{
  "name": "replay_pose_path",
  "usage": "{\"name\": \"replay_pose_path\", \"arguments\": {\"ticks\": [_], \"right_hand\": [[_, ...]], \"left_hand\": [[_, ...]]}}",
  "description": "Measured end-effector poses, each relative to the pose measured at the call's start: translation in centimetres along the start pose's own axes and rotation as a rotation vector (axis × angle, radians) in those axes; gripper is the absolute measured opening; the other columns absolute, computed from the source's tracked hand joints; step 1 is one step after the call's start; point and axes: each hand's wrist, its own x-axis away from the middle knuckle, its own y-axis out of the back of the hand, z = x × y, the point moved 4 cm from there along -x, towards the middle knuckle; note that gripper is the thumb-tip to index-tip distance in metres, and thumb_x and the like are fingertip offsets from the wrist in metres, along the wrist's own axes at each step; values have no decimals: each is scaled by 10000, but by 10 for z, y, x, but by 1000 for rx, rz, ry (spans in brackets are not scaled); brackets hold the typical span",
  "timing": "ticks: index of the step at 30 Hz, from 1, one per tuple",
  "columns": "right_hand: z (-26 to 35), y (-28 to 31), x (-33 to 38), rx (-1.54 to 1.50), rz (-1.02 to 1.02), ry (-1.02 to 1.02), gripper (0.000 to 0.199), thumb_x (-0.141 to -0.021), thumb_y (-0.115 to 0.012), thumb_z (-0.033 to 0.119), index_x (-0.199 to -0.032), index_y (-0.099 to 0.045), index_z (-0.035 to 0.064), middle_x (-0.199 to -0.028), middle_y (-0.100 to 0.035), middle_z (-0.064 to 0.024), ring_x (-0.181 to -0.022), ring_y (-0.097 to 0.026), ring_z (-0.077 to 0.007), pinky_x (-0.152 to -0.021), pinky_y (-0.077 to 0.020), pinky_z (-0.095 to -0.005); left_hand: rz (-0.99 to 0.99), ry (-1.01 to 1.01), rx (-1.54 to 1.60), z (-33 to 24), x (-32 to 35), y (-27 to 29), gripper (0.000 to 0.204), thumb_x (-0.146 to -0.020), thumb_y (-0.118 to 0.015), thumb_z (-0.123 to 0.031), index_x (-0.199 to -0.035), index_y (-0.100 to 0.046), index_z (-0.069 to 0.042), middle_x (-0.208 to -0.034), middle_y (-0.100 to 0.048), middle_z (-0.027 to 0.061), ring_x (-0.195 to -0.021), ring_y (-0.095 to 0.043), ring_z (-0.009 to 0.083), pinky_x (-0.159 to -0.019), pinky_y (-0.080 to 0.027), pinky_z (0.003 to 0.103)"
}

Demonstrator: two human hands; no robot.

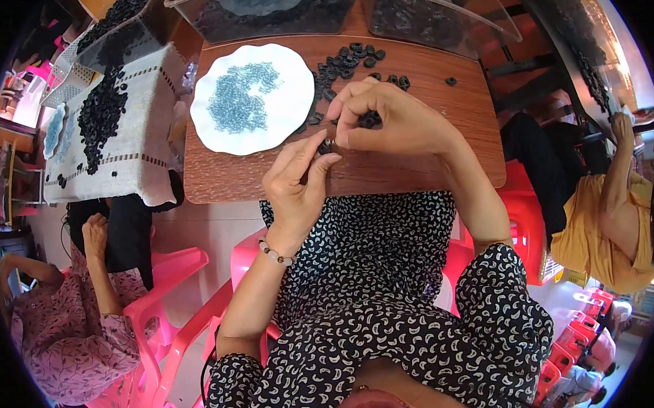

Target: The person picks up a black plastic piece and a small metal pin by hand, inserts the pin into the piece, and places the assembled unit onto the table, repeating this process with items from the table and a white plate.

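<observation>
My left hand (297, 179) is closed, pinching a small black plastic part (325, 148) between thumb and fingertips above the near half of the wooden table (387, 174). Close against that part, the thumb and forefinger of my right hand (403, 123) are pinched together. Whatever lies between them is too small to make out. More black parts (370, 119) show in the curl of the right hand. To the left, a white scalloped plate (202, 129) bears a spread of tiny grey-blue pieces (236, 101). Loose black parts (345, 61) lie right of the plate, some hidden behind my right hand.
Clear plastic bins (266, 19) of black parts line the table's far edge. At left, a cloth-covered table (144, 127) carries a heap of black parts (101, 117); a person sits beside it. Another person in yellow (603, 231) works at right. Pink chairs (174, 270) stand close by.
</observation>
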Motion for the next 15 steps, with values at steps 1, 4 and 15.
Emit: {"name": "replay_pose_path", "arguments": {"ticks": [1,4,15], "right_hand": [[0,-1,4,32,8,13,162,-857,-753,216,-812,-739,61,-1108,-671,-77,-1087,-593,-209,-941,-443,-335],[-3,-3,10,-8,28,-43,159,-848,-753,217,-801,-735,66,-1095,-674,-68,-1082,-586,-199,-932,-436,-331],[-19,-11,21,-22,-6,5,187,-836,-747,185,-770,-698,17,-996,-694,-92,-1040,-626,-227,-923,-470,-359]], "left_hand": [[6,0,3,0,0,-1,341,-847,-797,-27,-1185,-744,-23,-977,-736,128,-809,-701,192,-712,-556,304],[11,-118,-30,-3,0,-4,339,-847,-776,14,-1183,-746,-30,-985,-732,131,-817,-704,193,-703,-567,308],[147,-163,-49,-8,3,-10,363,-854,-697,103,-1196,-725,-17,-1038,-707,139,-877,-724,234,-732,-601,320]]}}
